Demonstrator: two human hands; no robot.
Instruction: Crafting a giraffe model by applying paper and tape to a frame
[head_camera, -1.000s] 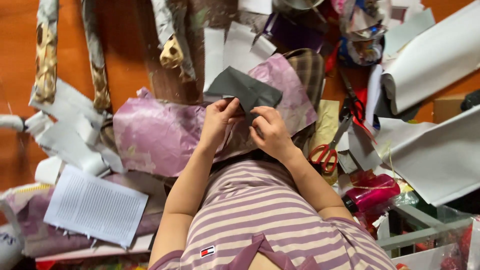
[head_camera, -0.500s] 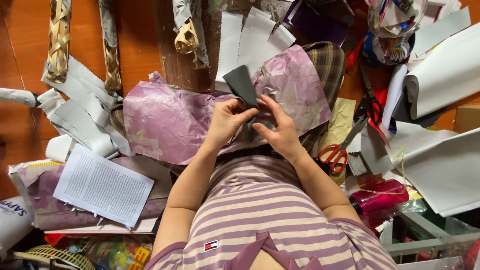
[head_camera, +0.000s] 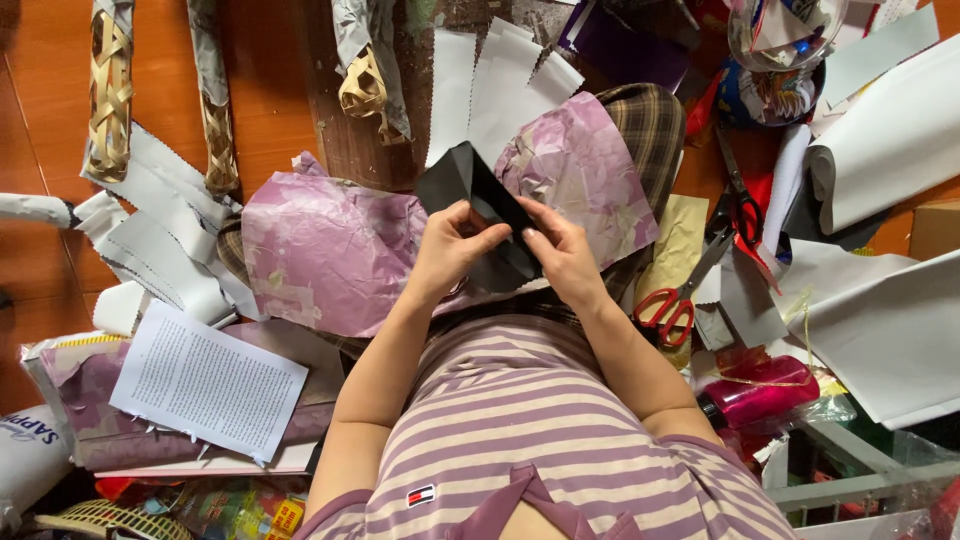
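A dark grey folded sheet of paper (head_camera: 470, 185) is held up in front of me over crumpled purple wrapping paper (head_camera: 340, 250). My left hand (head_camera: 450, 250) pinches its lower left edge, thumb on top. My right hand (head_camera: 565, 255) grips its lower right part, fingers curled over the fold. Both hands meet at the sheet's bottom. The sheet now looks narrow and points up and to the left.
Red-handled scissors (head_camera: 675, 295) lie right of my right hand; another pair (head_camera: 740, 200) lies above them. White paper strips (head_camera: 480, 90), a printed page (head_camera: 205, 380), white paper rolls (head_camera: 880, 130), a pink bottle (head_camera: 760, 390) and woven pieces (head_camera: 110, 90) litter the wooden floor.
The dark sheet went from a wide flat shape to a narrower folded one. Both hands shifted closer together on it. The view drifted slightly.
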